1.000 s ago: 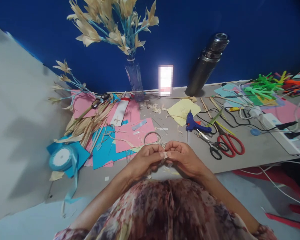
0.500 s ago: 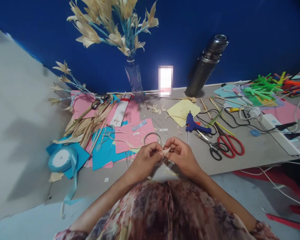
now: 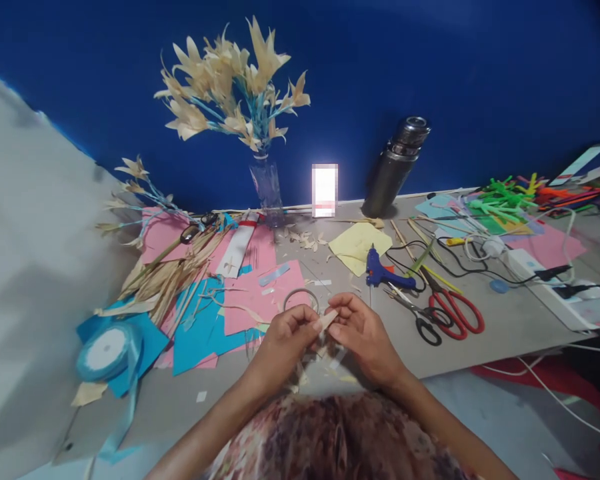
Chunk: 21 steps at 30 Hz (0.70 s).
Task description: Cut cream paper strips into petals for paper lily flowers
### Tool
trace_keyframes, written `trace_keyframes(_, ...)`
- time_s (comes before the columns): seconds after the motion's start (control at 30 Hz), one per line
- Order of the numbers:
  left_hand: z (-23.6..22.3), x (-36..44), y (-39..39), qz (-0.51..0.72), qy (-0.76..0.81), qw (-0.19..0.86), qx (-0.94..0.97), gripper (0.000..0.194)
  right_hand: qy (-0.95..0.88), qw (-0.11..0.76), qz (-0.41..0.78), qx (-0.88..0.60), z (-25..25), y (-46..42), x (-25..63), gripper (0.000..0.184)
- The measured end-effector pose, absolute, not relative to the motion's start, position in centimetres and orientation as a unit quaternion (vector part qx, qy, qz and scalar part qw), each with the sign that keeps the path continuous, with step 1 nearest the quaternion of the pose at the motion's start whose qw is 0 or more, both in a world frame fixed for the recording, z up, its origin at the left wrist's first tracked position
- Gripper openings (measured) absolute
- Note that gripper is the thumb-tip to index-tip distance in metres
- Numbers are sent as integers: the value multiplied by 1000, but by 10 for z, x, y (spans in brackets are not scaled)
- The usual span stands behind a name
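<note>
My left hand (image 3: pixel 286 337) and my right hand (image 3: pixel 361 333) meet just above the near edge of the grey table (image 3: pixel 505 323). Between their pinched fingertips they hold a small pale strip of dried leaf (image 3: pixel 325 320). Both hands have curled fingers closed on that strip. A thin metal ring (image 3: pixel 301 296) lies on the table right behind my fingers. Pink paper (image 3: pixel 260 300) and blue paper (image 3: pixel 203 327) lie to the left of my left hand.
A vase of pale leaf flowers (image 3: pixel 267 180) and a dark flask (image 3: pixel 395 167) stand at the blue wall. A blue glue gun (image 3: pixel 383 273), red scissors (image 3: pixel 453 310), black scissors (image 3: pixel 420 317), cables and a power strip (image 3: pixel 555 293) lie to the right. A blue ribbon spool (image 3: pixel 107 350) sits left.
My head has tilted up, so the whole scene sits lower and more of the flowers shows. My hands stay together on the strip, which has turned to slant up to the right.
</note>
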State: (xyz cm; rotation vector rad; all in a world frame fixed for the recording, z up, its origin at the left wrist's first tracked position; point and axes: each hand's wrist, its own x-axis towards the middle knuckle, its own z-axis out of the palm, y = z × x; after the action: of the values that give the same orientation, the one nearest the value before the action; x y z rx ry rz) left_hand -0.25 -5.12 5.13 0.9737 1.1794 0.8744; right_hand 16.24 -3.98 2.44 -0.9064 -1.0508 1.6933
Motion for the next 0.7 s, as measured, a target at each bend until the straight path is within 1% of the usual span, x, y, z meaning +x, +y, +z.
trace_keyframes(0.13,55,2,-51,386,523,614,448,34,-452,441,649,-425,36,-37,156,30)
trace_keyframes(0.23,55,2,-53,391,528,611,443,33,-438,449,646,-435,36,-37,155,30)
trace_keyframes(0.53,51,3,-49,385,545,579,469,29,-360,496,685,-394,19,-36,159,30)
trace_keyframes(0.7,53,1,-42,342,564,561,501,36,-424,468,650,-422,38,-27,157,26)
